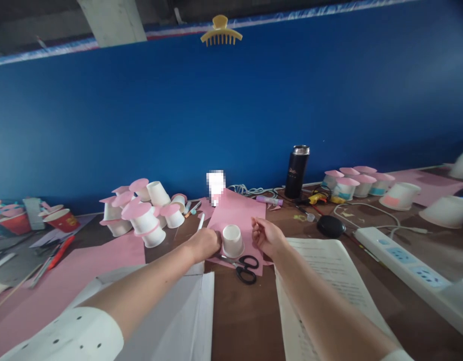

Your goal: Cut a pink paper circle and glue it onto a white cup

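Observation:
A white paper cup [232,240] stands on pink paper [237,210] between my hands. My left hand [205,244] is at the cup's left side, fingers curled; a white stick or pen [201,221] rises beside it, and what the fingers hold, if anything, is hidden. To the right of the cup is my right hand [267,235], thumb and fingertips pressed together, with anything in the pinch too small to name. Black-handled scissors [247,269] lie just in front of the cup, handles toward the right.
Stacked white cups with pink discs [141,218] stand at left, more cups [346,188] at right. A black bottle [297,171], a power strip [400,258], an open book [329,281] and white sheets [178,311] surround my arms. A blue partition [231,110] rises behind.

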`<act>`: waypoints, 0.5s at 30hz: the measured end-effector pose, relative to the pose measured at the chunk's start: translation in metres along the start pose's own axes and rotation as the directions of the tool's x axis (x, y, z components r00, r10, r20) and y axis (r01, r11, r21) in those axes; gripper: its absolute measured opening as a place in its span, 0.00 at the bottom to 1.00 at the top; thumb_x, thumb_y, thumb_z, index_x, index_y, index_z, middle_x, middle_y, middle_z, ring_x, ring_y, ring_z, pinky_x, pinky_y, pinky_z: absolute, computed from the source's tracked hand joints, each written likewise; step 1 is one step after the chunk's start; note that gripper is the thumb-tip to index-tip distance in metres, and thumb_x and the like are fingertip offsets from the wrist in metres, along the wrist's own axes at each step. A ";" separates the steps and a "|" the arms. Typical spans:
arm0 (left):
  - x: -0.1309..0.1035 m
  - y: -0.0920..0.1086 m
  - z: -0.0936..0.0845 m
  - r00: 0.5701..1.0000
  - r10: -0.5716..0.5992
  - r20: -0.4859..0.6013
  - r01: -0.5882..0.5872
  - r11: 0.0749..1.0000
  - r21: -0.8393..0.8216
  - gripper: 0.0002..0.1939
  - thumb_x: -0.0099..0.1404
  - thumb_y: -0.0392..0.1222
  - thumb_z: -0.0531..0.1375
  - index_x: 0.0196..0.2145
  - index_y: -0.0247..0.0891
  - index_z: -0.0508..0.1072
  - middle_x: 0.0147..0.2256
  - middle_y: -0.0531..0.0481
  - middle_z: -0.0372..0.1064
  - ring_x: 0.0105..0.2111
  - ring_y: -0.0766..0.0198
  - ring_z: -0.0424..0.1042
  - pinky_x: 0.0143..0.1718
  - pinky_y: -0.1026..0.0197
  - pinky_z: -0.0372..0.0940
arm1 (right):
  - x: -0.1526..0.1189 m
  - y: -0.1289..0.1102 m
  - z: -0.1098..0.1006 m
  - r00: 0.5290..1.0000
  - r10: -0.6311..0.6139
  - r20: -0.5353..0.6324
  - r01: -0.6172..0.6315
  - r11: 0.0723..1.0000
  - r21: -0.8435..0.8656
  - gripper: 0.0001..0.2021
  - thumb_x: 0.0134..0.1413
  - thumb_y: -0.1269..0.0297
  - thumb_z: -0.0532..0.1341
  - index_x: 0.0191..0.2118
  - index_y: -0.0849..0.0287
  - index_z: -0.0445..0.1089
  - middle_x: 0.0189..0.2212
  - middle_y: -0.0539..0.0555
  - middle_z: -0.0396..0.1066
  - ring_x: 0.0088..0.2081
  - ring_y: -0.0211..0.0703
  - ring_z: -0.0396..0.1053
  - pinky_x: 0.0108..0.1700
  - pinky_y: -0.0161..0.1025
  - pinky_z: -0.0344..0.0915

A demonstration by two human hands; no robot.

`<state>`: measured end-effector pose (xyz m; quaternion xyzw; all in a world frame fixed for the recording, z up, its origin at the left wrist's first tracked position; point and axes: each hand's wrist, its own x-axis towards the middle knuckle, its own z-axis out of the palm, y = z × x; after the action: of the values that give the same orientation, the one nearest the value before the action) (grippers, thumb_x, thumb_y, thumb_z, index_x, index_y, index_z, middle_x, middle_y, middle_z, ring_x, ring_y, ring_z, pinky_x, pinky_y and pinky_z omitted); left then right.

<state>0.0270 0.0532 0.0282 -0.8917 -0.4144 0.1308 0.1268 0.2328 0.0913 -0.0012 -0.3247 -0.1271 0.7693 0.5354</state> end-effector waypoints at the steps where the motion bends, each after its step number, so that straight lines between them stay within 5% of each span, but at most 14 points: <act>1: -0.001 -0.001 0.001 1.000 -0.011 0.012 0.010 1.000 0.004 0.14 0.59 0.25 0.49 0.33 0.30 0.74 0.32 0.36 0.72 0.33 0.53 0.72 0.30 0.56 0.65 | 0.000 0.000 0.000 1.000 -0.003 0.004 0.003 1.000 -0.007 0.05 0.55 0.76 0.56 0.30 0.65 0.67 0.19 0.47 0.67 0.15 0.26 0.61 0.16 0.23 0.60; 6: -0.012 -0.009 0.002 0.971 -0.236 -0.037 0.226 0.958 -0.177 0.10 0.62 0.32 0.51 0.33 0.35 0.73 0.36 0.41 0.71 0.36 0.56 0.71 0.35 0.59 0.63 | 0.001 0.002 -0.001 1.000 -0.019 0.019 0.019 0.999 -0.041 0.03 0.52 0.75 0.59 0.30 0.64 0.68 0.18 0.46 0.66 0.15 0.26 0.61 0.16 0.23 0.59; 10: -0.014 -0.020 0.002 0.831 -0.556 0.026 0.512 0.746 -0.426 0.10 0.60 0.36 0.52 0.30 0.39 0.74 0.35 0.46 0.72 0.36 0.58 0.71 0.35 0.61 0.60 | 0.002 0.003 0.000 0.999 -0.025 0.026 0.027 0.997 -0.067 0.02 0.51 0.75 0.60 0.30 0.65 0.68 0.19 0.47 0.66 0.16 0.27 0.61 0.16 0.23 0.59; 15: 0.009 -0.035 0.001 0.726 -0.671 0.151 0.640 0.578 -0.505 0.12 0.60 0.43 0.53 0.27 0.40 0.75 0.30 0.47 0.73 0.32 0.59 0.72 0.31 0.61 0.60 | 0.001 0.004 0.002 0.999 -0.009 0.031 0.012 0.994 -0.104 0.01 0.49 0.76 0.61 0.30 0.66 0.68 0.18 0.47 0.66 0.15 0.27 0.60 0.16 0.23 0.59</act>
<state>0.0075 0.0817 0.0380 -0.6770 -0.7293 -0.0690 -0.0706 0.2286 0.0911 -0.0020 -0.3397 -0.1771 0.7635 0.5199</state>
